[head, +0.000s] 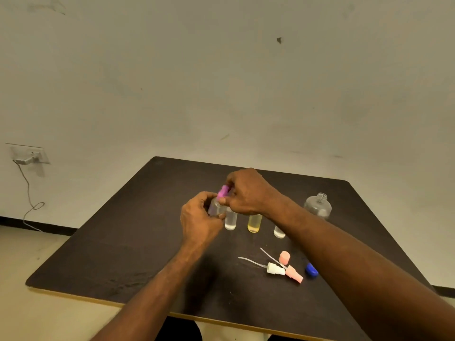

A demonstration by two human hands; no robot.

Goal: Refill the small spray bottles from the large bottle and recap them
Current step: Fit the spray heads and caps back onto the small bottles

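My left hand (200, 219) grips a small clear spray bottle (214, 206), lifted and tilted above the dark table (123, 242). My right hand (246, 193) pinches the purple spray cap (223, 192) at that bottle's neck. Behind my hands three small uncapped bottles stand in a row: a clear one (231, 221), a yellow one (254, 223) and another clear one (279, 232), partly hidden by my right forearm. The large clear bottle (318, 205) stands uncapped at the right rear.
On the table near me lie a white sprayer head with tube (274, 269), a pink sprayer head (294, 274), a pink cap (284, 257) and a blue cap (311, 269). A wall socket with a plugged cable (28, 157) is at the left.
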